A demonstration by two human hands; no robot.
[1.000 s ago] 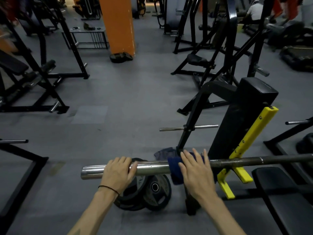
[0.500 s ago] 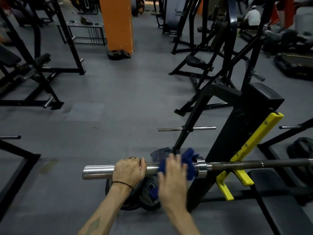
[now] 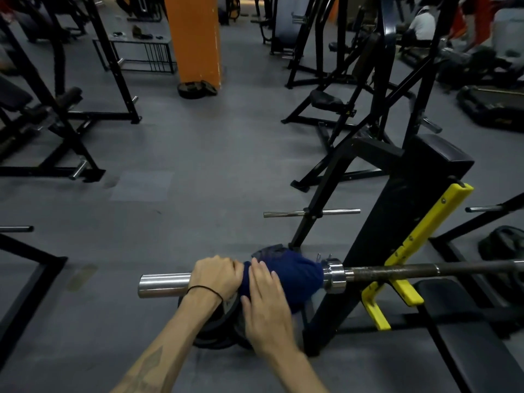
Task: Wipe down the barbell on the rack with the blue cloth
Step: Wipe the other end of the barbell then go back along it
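Two hands | left hand grip wraps barbell | right hand flat on blue cloth

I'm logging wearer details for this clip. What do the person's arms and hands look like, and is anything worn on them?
Both forearms are bare, no sleeves or gloves. The left hand has a thin black band around its wrist, and a faint geometric tattoo marks the left forearm. The right hand wears nothing visible.

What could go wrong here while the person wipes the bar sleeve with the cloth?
1. The right hand pushes the blue cloth right against the left hand; knuckles may get bumped.
2. The barbell rests only on the yellow hook; hard rubbing might roll or shift it.
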